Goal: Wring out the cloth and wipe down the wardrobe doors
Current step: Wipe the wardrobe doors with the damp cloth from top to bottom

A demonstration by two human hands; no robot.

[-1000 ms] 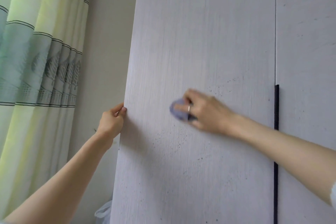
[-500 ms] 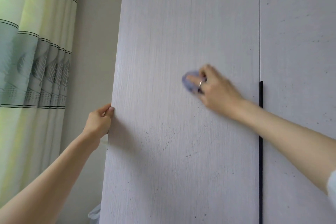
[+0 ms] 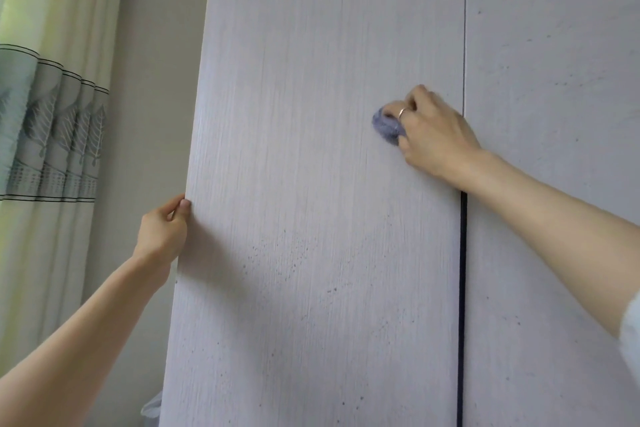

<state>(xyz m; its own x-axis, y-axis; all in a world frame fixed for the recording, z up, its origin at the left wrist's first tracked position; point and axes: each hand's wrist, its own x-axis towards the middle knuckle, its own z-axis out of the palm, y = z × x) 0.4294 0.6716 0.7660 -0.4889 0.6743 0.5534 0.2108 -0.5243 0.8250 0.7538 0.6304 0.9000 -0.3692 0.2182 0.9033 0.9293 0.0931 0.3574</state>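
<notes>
While its fingers curl over a small bunched blue-grey cloth (image 3: 387, 126), the right hand (image 3: 433, 135) presses that wad flat against the pale wood-grain left wardrobe door (image 3: 311, 184), in the door's upper half and close to its right edge. A thin ring sits on one finger of this hand. Just beside the knuckles runs the narrow seam between the two doors, and lower along it a slim black vertical handle strip (image 3: 462, 305). Beyond the seam lies the pale right wardrobe door (image 3: 554, 45), flecked with small dark specks. The left hand (image 3: 162, 232) grips the left door's outer edge, thumb on the front face. Left of that edge stand a plain beige wall (image 3: 156, 80) and a green-and-grey leaf-patterned curtain (image 3: 52, 114).
</notes>
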